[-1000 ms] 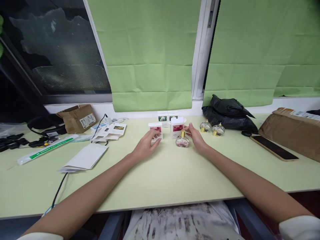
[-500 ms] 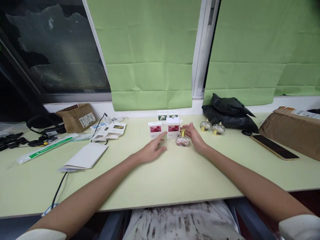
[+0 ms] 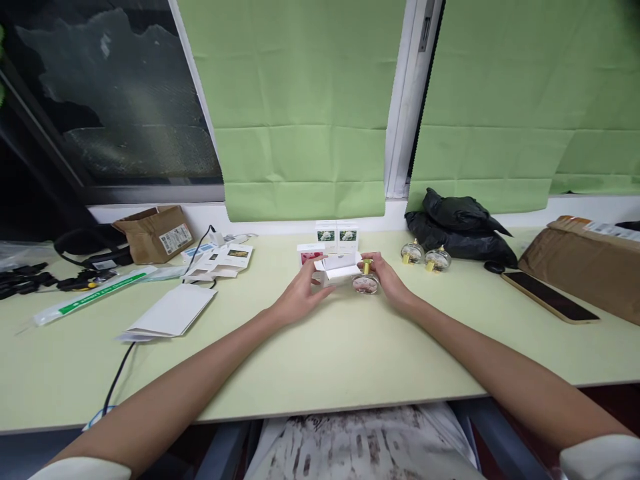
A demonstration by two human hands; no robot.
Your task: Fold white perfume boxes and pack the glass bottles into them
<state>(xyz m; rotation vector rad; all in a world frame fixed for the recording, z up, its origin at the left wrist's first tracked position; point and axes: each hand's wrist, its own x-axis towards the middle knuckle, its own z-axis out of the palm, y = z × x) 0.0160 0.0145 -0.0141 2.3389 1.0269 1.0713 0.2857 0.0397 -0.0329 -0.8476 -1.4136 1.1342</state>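
A small white box (image 3: 340, 272), its top flaps open, is tipped toward me between my hands. My left hand (image 3: 299, 295) grips its left side, fingers behind and thumb in front. Bent fingers of my right hand (image 3: 391, 281) touch the box's right edge, partly hidden behind a perfume bottle (image 3: 365, 284). That bottle is clear and rounded with a gold cap, upright on the table in front of the right fingers. Just behind my left fingers sits a white box with a pink flower picture (image 3: 310, 255). Two white boxes with white flower pictures (image 3: 337, 235) stand farther back.
Two more perfume bottles (image 3: 424, 256) lie right of my hands, before black plastic bags (image 3: 457, 227). A phone (image 3: 550, 297) and a large brown parcel (image 3: 585, 260) are at far right. Leftward are folded white cartons (image 3: 170, 312), a cable (image 3: 120, 377) and an opened brown box (image 3: 155, 237).
The pink-flower box near the bottle has tipped toward me, showing its open top. My left fingers have closed around it, and my right fingers have curled in against its edge.
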